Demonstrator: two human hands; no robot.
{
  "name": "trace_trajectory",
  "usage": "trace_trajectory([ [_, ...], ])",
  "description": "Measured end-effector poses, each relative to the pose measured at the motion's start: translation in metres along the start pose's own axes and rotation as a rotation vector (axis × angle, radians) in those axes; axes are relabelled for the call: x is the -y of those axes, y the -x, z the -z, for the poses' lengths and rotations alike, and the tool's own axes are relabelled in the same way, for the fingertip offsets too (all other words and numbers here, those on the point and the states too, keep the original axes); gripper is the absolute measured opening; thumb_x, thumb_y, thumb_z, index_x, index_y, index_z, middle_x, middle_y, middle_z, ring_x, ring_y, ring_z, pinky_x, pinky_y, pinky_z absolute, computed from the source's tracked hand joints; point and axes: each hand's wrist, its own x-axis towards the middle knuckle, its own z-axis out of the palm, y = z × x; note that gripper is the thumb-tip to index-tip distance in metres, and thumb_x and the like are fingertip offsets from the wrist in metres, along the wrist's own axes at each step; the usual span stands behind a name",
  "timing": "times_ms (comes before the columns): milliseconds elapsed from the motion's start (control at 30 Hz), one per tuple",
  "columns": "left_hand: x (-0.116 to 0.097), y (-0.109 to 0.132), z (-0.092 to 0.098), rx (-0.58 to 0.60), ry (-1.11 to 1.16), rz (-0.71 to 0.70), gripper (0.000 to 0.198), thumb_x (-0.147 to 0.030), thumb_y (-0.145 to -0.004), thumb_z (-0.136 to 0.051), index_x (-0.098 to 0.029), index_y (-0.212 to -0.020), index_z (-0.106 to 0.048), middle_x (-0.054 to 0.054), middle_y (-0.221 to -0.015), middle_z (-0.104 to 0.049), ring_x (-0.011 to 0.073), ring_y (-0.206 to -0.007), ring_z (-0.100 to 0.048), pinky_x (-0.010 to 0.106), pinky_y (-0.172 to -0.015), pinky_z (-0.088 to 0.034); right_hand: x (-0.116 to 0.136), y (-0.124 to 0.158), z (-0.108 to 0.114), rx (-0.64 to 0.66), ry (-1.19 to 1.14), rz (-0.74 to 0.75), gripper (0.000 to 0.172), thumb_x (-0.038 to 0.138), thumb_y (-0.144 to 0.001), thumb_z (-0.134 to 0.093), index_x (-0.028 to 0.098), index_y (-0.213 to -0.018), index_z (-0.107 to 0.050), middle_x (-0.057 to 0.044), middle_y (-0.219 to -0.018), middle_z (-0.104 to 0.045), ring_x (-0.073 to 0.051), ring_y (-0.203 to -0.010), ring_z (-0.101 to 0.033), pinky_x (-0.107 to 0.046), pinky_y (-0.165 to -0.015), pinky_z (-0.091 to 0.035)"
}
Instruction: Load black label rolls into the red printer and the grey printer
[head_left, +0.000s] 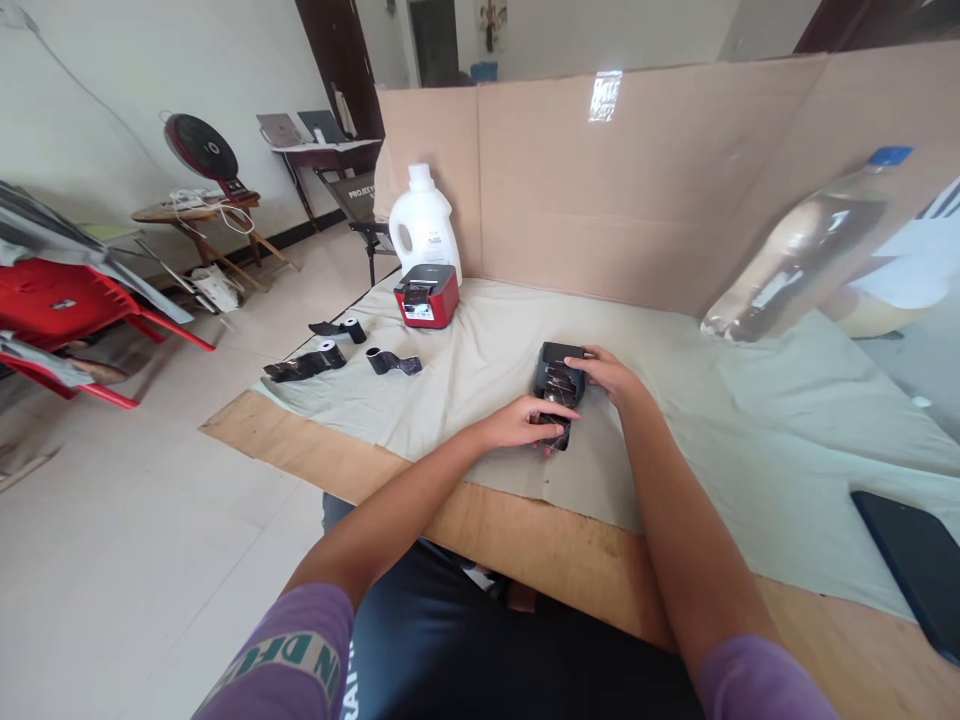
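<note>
Black device (561, 354) — on bench (292, 435), right of red device (440, 298); left hand (517, 421) grasping its dark strip (560, 383), right hand (609, 376) holding its right side. Three dark rolls (332, 356) — left of red device.

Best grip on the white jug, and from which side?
Probably its handle, from the left: the loop sits on that side of the upright white jug, with an open gap to hook through. The front looks worse, since the red-and-black device partly blocks the lower body.
</note>
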Motion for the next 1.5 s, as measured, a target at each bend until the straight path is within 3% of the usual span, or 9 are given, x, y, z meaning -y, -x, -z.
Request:
trace_trajectory([
  [167, -0.01, 0.007, 0.007, 0.009, -0.18, -0.134, 0.038, -0.037, -0.092, -0.064, -0.014, -0.122, -0.071, 0.007, -0.085, -0.074, 0.0115, -0.067, -0.061, 0.022, -0.062, -0.045, -0.004, -0.005, 0.004, 0.047, -0.006, -0.015, 0.058, 0.035, -0.072, -0.081, 0.02, -0.125, -0.062, -0.012, -0.134, -0.063, -0.026, -0.114, -0.063, -0.033, -0.089, -0.053],
  [267, -0.017, 0.01, 0.011, -0.012, -0.21, -0.169, 0.038, -0.042, -0.09, -0.066, -0.014, -0.113, -0.075, 0.008, -0.082, -0.074, 0.0097, -0.057, -0.055, 0.022, -0.054, -0.04, -0.004, -0.007, 0.004, 0.051, 0.0, -0.003, 0.059, 0.035, -0.071, -0.081, 0.02, -0.125, -0.062, -0.012, -0.137, -0.062, -0.027, -0.117, -0.062, -0.034, -0.09, -0.052],
  [500, -0.021, 0.011, 0.015, -0.349, 0.001, -0.165, 0.048, -0.058, -0.083, -0.065, -0.012, -0.085, -0.078, 0.009, -0.076, -0.072, 0.0159, -0.068, -0.061, 0.025, -0.062, -0.045, -0.005, -0.007, 0.002, 0.055, 0.003, -0.003, 0.058, 0.035, -0.073, -0.079, 0.02, -0.125, -0.06, -0.011, -0.133, -0.064, -0.026, -0.117, -0.061, -0.036, -0.093, -0.05],
  [633, -0.024, 0.014, 0.014, -0.435, 0.023, -0.155, 0.051, -0.06, -0.083, -0.062, -0.011, -0.083, -0.077, 0.0, -0.052, -0.053, 0.0101, -0.051, -0.043, 0.024, -0.051, -0.033, -0.005, -0.007, 0.003, 0.045, 0.007, 0.005, 0.056, 0.035, -0.074, -0.079, 0.02, -0.124, -0.061, -0.011, -0.138, -0.06, -0.026, -0.121, -0.059, -0.035, -0.094, -0.05],
  [733, -0.023, 0.012, 0.011, -0.444, 0.01, -0.146, 0.047, -0.055, -0.086, -0.06, -0.012, -0.085, -0.076, -0.004, -0.049, -0.043, 0.0088, -0.048, -0.034, 0.025, -0.05, -0.028, -0.007, -0.009, 0.004, 0.052, 0.012, 0.004, 0.059, 0.038, -0.072, -0.08, 0.02, -0.125, -0.061, -0.012, -0.135, -0.062, -0.026, -0.121, -0.059, -0.037, -0.095, -0.049],
  [900, -0.005, -0.004, 0.009, -0.64, -0.165, -0.101, 0.03, -0.039, -0.088, -0.058, -0.014, -0.097, -0.072, 0.001, -0.074, -0.061, 0.0112, -0.064, -0.049, 0.024, -0.063, -0.041, -0.009, -0.012, 0.004, 0.054, 0.016, -0.005, 0.063, 0.039, -0.07, -0.081, 0.02, -0.127, -0.059, -0.011, -0.132, -0.064, -0.026, -0.119, -0.06, -0.038, -0.097, -0.048],
  [1033, 0.012, -0.012, 0.01, -0.566, -0.252, -0.045, 0.038, -0.033, -0.085, -0.064, -0.014, -0.118, -0.064, 0.001, -0.085, -0.064, 0.0106, -0.068, -0.053, 0.023, -0.069, -0.045, -0.008, -0.012, 0.003, 0.058, 0.003, -0.014, 0.063, 0.036, -0.072, -0.08, 0.019, -0.129, -0.058, -0.011, -0.132, -0.064, -0.026, -0.117, -0.061, -0.038, -0.096, -0.049],
  [1333, 0.016, -0.012, 0.006, -0.422, -0.11, 0.035, 0.068, -0.032, -0.088, -0.062, -0.016, -0.149, -0.038, -0.008, -0.061, -0.057, 0.0102, -0.052, -0.049, 0.023, -0.061, -0.043, -0.002, -0.004, 0.001, 0.04, 0.005, -0.016, 0.062, 0.036, -0.074, -0.08, 0.019, -0.129, -0.057, -0.012, -0.138, -0.06, -0.026, -0.122, -0.058, -0.039, -0.1, -0.047],
  [1500, 0.009, -0.007, 0.008, -0.43, -0.561, 0.155, 0.074, -0.036, -0.086, -0.066, -0.018, -0.153, -0.039, -0.004, -0.059, -0.058, 0.0176, -0.059, -0.057, 0.027, -0.066, -0.044, -0.004, -0.005, 0.002, 0.039, -0.014, -0.009, 0.061, 0.035, -0.073, -0.079, 0.018, -0.128, -0.058, -0.012, -0.134, -0.063, -0.026, -0.118, -0.061, -0.039, -0.099, -0.048],
])
